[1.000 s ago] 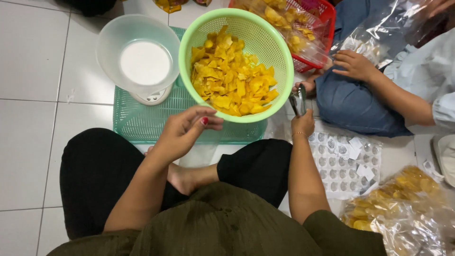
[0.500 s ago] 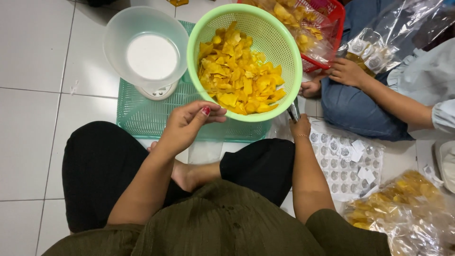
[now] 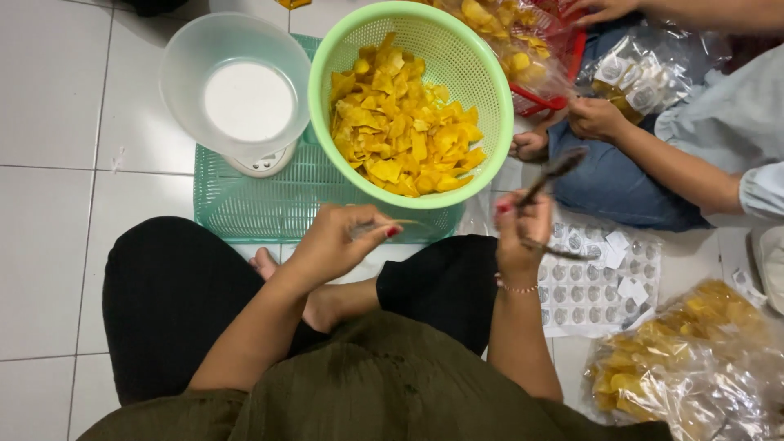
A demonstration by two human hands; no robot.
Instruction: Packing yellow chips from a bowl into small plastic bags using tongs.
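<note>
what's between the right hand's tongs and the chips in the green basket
Nothing visible. The right hand holds the tongs just outside the green basket, near its right rim; only that rim lies between them and the chips, which are uncovered from above.

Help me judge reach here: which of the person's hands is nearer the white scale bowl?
Left. The left hand sits just below and right of the white scale bowl, over the teal tray. The right hand, holding metal tongs, is beyond the green basket.
</note>
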